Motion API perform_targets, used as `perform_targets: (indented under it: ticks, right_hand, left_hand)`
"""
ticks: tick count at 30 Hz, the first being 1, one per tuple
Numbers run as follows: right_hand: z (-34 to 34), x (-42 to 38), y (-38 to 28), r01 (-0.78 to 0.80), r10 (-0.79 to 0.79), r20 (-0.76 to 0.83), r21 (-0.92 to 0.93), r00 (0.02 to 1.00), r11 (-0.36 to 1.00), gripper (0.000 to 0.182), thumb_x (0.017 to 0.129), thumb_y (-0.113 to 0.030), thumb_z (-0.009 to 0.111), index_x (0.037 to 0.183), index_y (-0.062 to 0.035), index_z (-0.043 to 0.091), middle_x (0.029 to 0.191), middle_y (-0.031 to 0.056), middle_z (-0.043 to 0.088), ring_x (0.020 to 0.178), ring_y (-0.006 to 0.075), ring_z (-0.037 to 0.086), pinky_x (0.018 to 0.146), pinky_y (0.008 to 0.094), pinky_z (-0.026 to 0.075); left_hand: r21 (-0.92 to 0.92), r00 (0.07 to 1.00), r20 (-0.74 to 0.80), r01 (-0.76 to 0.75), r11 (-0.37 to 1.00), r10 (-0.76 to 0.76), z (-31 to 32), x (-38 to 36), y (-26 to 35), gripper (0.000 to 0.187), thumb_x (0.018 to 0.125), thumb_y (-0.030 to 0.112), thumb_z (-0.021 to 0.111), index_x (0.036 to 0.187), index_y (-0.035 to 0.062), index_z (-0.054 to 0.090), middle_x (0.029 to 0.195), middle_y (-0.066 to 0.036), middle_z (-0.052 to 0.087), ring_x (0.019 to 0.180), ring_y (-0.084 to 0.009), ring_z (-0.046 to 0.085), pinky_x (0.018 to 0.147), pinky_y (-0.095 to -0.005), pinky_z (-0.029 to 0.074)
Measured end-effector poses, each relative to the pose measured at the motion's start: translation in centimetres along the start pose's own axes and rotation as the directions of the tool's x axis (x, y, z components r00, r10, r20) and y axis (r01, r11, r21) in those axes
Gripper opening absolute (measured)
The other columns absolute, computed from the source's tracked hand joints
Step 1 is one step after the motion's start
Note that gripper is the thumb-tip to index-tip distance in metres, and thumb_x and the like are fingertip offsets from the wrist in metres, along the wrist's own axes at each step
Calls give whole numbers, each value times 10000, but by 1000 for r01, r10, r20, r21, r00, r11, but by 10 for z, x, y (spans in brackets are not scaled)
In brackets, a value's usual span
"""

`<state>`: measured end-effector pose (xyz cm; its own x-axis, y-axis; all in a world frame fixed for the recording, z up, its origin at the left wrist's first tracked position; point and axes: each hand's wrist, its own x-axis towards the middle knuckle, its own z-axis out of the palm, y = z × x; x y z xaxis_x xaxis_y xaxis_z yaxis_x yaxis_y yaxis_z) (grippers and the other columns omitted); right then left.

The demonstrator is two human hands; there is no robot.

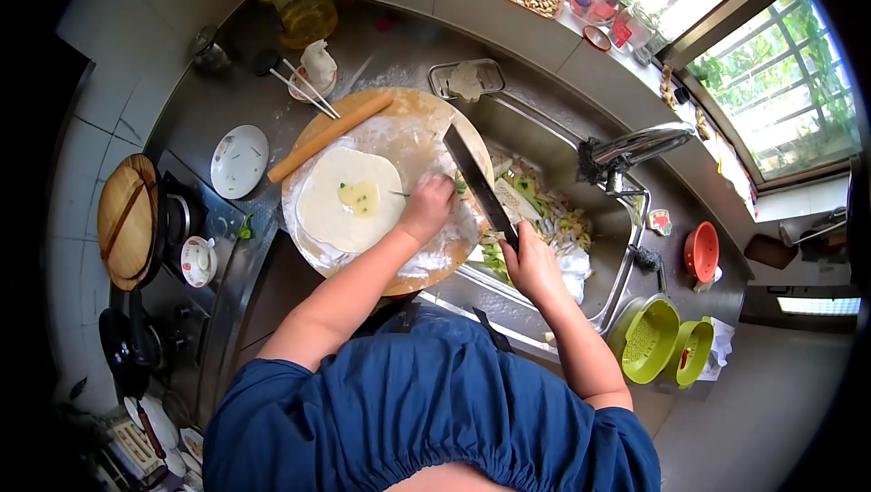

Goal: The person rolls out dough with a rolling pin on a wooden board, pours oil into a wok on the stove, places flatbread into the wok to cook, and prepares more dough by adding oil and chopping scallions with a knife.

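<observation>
A flat, pale round of dough (319, 215) lies on the floured round wooden board (422, 120), with a yellowish patch dotted with green bits (360, 199) at its middle. Just right of the dough, my left hand (429, 208) is closed on something green and thin, partly hidden by the fingers. My right hand (533, 265) is wrapped round the handle of a cleaver (481, 182), whose blade slants up and left over the board's right edge. Along the board's upper left rests a wooden rolling pin (331, 136).
A sink (603, 297) holding scraps adjoins the board on the right, under a faucet (644, 142). White plate (239, 162), small bowl (198, 261) and chopsticks (311, 90) lie left and above. Green baskets (650, 340) and an orange bowl (701, 251) stand at right.
</observation>
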<state>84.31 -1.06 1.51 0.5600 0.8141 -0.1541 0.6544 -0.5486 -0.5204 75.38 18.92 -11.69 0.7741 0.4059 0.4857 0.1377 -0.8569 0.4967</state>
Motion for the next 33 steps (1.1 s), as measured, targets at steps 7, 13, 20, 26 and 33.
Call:
perform_targets:
  ticks: [7,13,20,26,33]
  right_hand:
    - [4,6,-8,-24,33,91,-103,995,994,277,895,-195,568,960,15,399,756,283,604,723,474,592,650,536,469]
    - [24,31,-5,30,-29,22,-90,999,995,290,898,-219,550,971,17,397,791,272,618,745,463,603,652,529,481]
    - [2,11,-14,21,-20,15,-76,1000,997,294,890,-215,570,956,11,395,785,274,611,741,463,600,657,528,479]
    - [10,14,-15,-25,35,91,-111,995,994,284,897,-217,560,958,13,404,765,272,606,736,467,599,657,536,477]
    - [19,33,-8,36,-35,26,-44,999,998,291,899,-213,550,978,24,399,786,280,619,750,477,598,665,539,477]
  left_hand:
    - [55,999,50,-22,998,19,0,6,-2,32,752,36,575,757,8,590,848,-164,591,868,-345,543,792,-410,467]
    - [45,998,56,-8,999,5,-1,6,1,45,755,40,563,747,5,589,843,-170,585,852,-346,530,791,-420,461]
    - [7,998,-52,45,999,-45,4,0,0,45,743,41,575,760,7,598,895,-162,584,889,-346,518,794,-420,459]
    - [108,998,41,35,994,-39,14,-3,-7,55,748,38,550,744,3,593,873,-170,576,902,-341,526,814,-404,463]
    - [79,994,98,50,996,-58,15,-4,-8,73,758,31,531,753,-1,596,892,-172,575,921,-338,533,829,-404,468]
